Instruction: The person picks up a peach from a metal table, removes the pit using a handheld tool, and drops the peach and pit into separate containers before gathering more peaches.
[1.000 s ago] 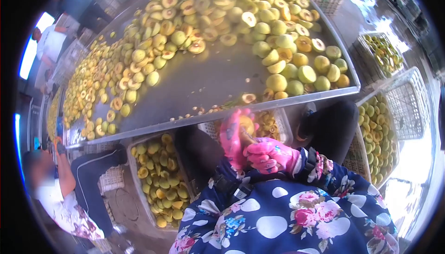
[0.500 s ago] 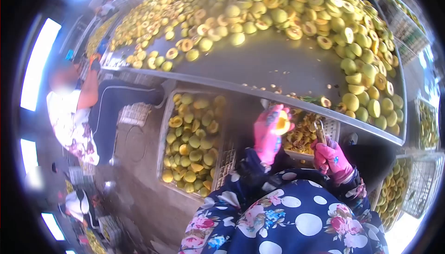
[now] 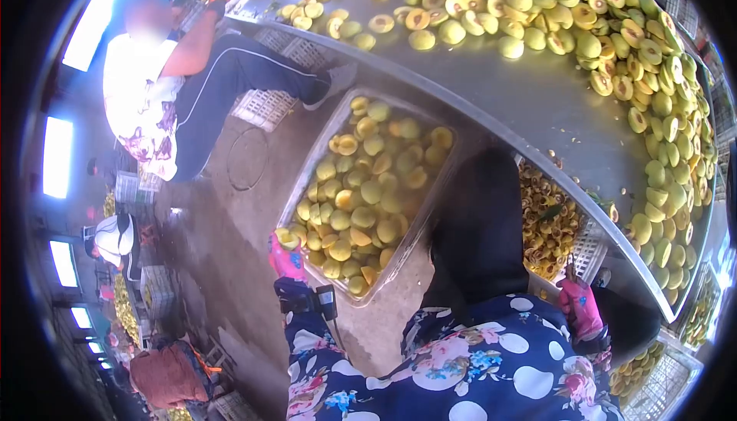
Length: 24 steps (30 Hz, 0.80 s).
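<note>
My left hand point(image 3: 287, 258), in a pink glove, is at the left rim of a crate point(image 3: 366, 296) full of halved yellow-green peaches point(image 3: 361, 191). Its fingers are closed around a peach half point(image 3: 285, 237), just over the crate's edge. My right hand point(image 3: 581, 308), also gloved in pink, grips a small pitting tool point(image 3: 570, 266) pointing up; its tip is hard to make out now. That hand is beside a crate of removed pits and scraps point(image 3: 546, 217), under the table's edge.
A metal table point(image 3: 491, 87) carries a large heap of halved peaches point(image 3: 591, 29); its raised edge runs diagonally across. At the left sits a co-worker point(image 3: 146, 99). Other people and crates line the left side. My knee point(image 3: 480, 221) stands between the two crates.
My left hand has moved from the table edge, left and down to the peach crate, with the peach half. My right hand stays low with the tool. The view has turned left.
</note>
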Each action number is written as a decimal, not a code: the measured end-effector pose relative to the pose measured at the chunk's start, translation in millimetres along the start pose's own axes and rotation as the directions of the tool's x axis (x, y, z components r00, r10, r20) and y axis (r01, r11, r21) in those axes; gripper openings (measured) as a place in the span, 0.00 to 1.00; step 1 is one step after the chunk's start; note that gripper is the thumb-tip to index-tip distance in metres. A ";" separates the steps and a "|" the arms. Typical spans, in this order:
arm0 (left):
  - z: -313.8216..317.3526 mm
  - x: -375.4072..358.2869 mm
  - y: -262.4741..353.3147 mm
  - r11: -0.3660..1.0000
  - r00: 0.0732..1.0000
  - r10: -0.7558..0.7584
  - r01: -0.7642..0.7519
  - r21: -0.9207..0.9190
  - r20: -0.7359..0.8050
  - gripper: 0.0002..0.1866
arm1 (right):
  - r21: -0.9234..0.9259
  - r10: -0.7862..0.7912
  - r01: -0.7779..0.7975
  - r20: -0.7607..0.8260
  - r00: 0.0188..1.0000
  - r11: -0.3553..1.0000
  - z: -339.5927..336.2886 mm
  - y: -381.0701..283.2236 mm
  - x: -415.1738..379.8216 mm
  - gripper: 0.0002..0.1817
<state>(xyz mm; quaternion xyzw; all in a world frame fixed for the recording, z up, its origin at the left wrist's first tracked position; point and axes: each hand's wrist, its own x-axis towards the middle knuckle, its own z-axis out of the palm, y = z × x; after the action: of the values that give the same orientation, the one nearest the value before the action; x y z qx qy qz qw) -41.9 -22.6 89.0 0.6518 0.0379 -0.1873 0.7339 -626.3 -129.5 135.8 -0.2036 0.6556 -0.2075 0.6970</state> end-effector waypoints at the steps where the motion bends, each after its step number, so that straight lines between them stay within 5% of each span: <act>1: -10.6 -0.2 -2.7 0.998 0.999 0.041 -0.041 0.039 -0.002 0.18 | -0.005 0.001 -0.001 -0.007 1.000 1.000 0.7 1.7 3.3 0.11; 3: -19.6 -10.2 -1.9 0.999 0.999 0.027 -0.026 0.040 -0.028 0.19 | 0.011 0.007 -0.007 -0.004 1.000 1.000 3.2 3.7 6.4 0.10; 8: -25.6 -43.1 -41.6 0.943 0.952 0.225 -0.266 0.201 0.206 0.17 | -0.044 0.038 -0.040 -0.030 0.999 0.998 10.0 -0.5 3.9 0.10; 12: -6.5 -78.7 -82.4 0.635 0.786 0.351 -0.599 0.487 0.510 0.23 | -0.067 0.025 -0.027 -0.036 0.999 0.997 10.7 2.1 4.2 0.10; 15: 0.2 -92.7 -123.9 0.424 0.676 0.267 -0.723 0.546 0.687 0.27 | -0.028 0.028 -0.029 -0.050 0.998 0.999 8.8 7.4 7.3 0.10; 19: -9.7 -78.7 -122.8 0.375 0.647 0.117 -0.731 0.570 0.753 0.27 | -0.038 -0.018 0.016 -0.048 0.999 0.999 6.4 8.8 4.4 0.09; 22: 2.8 -76.9 -97.4 0.576 0.841 0.175 -0.509 0.639 0.512 0.25 | -0.053 0.003 -0.006 -0.060 0.998 0.999 5.2 6.9 3.7 0.09; 24: 17.3 -68.7 -99.9 0.393 0.763 0.374 -0.646 0.655 0.528 0.23 | -0.171 -0.095 0.088 -0.035 0.995 0.981 10.6 3.0 -1.0 0.07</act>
<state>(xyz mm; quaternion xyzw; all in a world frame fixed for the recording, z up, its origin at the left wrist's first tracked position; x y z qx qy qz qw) -141.3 -32.0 17.9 0.8529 -0.3661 -0.0404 0.3699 -615.6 -126.4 135.6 -0.2874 0.6757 -0.1874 0.6524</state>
